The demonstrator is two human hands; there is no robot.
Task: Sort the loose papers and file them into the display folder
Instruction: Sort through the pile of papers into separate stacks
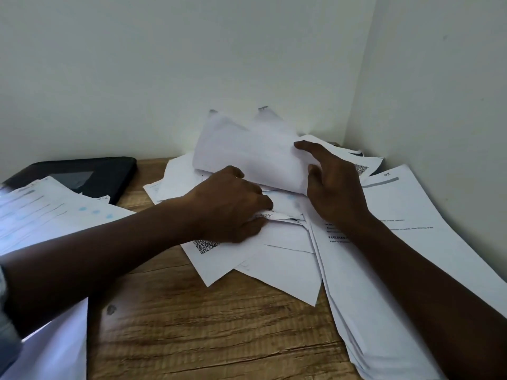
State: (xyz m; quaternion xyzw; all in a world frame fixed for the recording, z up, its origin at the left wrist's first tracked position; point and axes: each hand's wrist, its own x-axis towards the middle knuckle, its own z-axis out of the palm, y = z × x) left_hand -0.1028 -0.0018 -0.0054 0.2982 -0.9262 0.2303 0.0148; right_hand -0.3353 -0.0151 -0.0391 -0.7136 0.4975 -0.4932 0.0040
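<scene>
Left hand [230,204] pinches a flat sheet [285,208], fingers [258,198] curled; right hand [333,187] clasps curled sheets [247,154], fingers [307,148] spread.

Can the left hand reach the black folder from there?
Probably yes. The black folder lies left of the left hand, with only bare table between them, though that hand is pinching a paper from the pile.

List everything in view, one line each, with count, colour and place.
Loose papers: many, white, heaped in the table corner.
Curled sheets: a few, white, raised above the heap.
Printed sheets: several, white with blue marks, left, overlapping the folder.
Display folder: one, black, rear left.
Table: one, brown wood, underneath.
Walls: two, white, behind.
Left hand: one, pinching a sheet in the heap.
Right hand: one, holding the curled sheets.
</scene>
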